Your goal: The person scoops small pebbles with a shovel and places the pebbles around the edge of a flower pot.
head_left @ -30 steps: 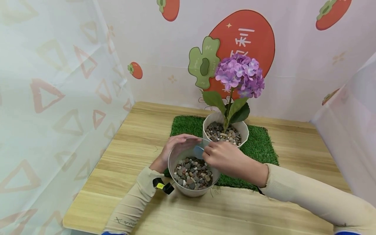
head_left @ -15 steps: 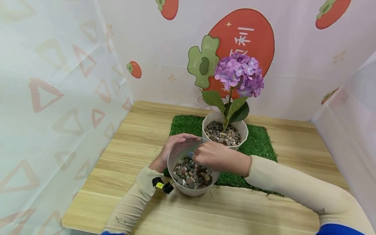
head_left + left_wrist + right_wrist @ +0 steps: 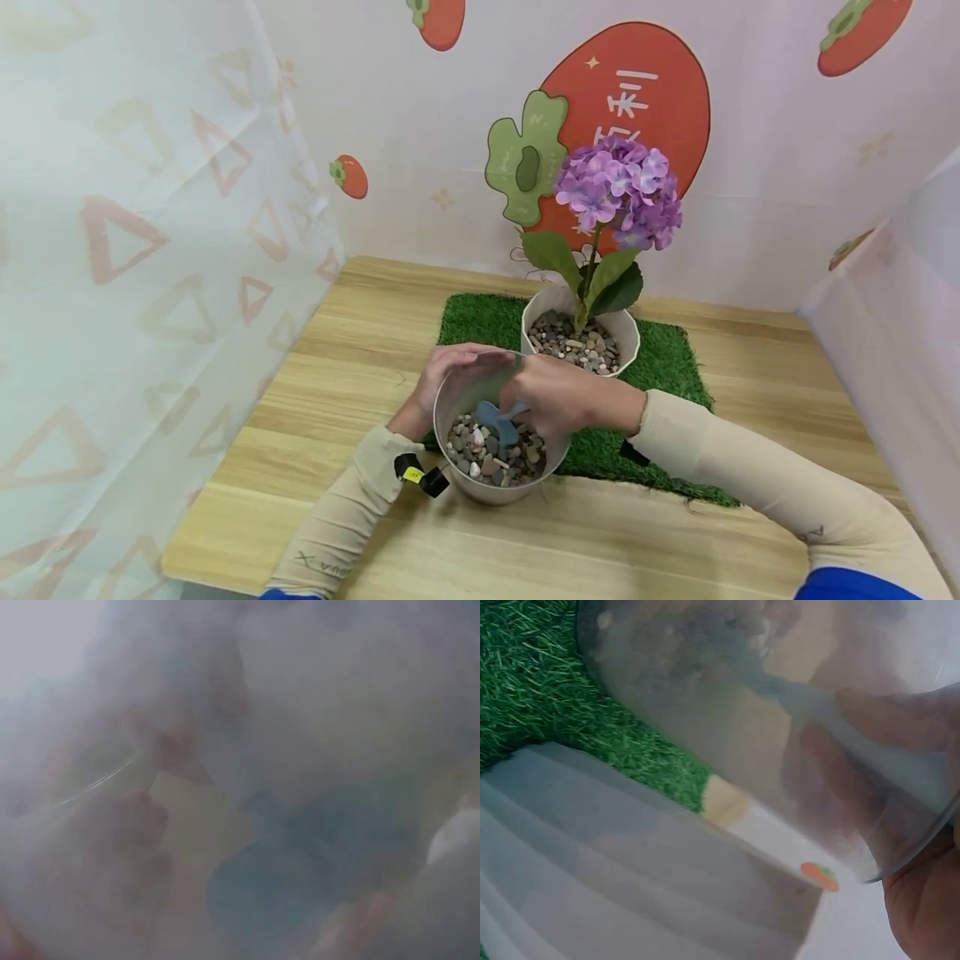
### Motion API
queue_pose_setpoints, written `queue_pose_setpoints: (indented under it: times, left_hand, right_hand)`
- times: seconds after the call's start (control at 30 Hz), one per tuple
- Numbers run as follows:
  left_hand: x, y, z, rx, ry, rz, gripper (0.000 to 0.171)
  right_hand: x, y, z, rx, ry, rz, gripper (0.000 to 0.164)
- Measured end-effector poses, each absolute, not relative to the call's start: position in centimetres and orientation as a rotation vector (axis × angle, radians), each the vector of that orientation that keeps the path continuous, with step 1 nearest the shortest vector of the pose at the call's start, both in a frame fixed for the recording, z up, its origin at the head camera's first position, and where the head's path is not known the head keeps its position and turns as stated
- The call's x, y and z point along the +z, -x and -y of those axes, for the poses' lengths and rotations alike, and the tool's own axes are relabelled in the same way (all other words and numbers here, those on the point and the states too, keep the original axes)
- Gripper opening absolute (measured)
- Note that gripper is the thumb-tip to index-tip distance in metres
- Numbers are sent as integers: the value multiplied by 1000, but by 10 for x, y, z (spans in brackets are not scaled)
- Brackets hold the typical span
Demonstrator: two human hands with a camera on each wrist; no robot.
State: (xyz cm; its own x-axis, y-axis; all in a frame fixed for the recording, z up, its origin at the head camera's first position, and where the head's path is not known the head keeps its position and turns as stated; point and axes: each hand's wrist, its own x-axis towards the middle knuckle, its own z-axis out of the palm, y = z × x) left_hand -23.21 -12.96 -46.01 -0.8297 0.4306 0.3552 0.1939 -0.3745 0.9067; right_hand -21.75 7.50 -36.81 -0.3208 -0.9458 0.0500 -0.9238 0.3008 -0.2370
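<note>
A clear plastic bucket [image 3: 491, 495] with mixed pebbles [image 3: 487, 468] in it stands on the near edge of the turf mat. My left hand [image 3: 438, 377] holds it from the far left, fingers wrapped along the outside of its wall. Inside the bucket, my right hand [image 3: 558, 393] grips a small blue shovel [image 3: 501, 423], whose blade lies at the top of the pebbles. Through the bucket wall in the right wrist view, fingers pinch the shovel's pale handle [image 3: 817, 709]. The left wrist view is hazy, with a blurred blue shape low in it.
Behind the bucket, a white fluted pot [image 3: 529, 333] filled with pebbles holds a purple hydrangea [image 3: 618, 187]. Green artificial turf [image 3: 671, 367] lies beneath the pot on the wooden table [image 3: 352, 358]. Printed cloth walls [image 3: 405, 200] enclose the back and sides.
My right hand has gone left and down into the bucket, then slightly back right. The shovel's blade has come down from the rim to the pebbles. The left hand stays on the bucket.
</note>
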Motion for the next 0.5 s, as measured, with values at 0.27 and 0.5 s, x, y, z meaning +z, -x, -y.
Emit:
queue_pose_setpoints:
  times: [0.27,0.5]
  left_hand:
    - [-469,235,127,2381,-914,-1548,42]
    - [-477,240,128,2368,-919,-1541,43]
  right_hand:
    - [-375,221,-87,-535,1647,-2435,22]
    - [-375,221,-88,-582,1646,-2400,19]
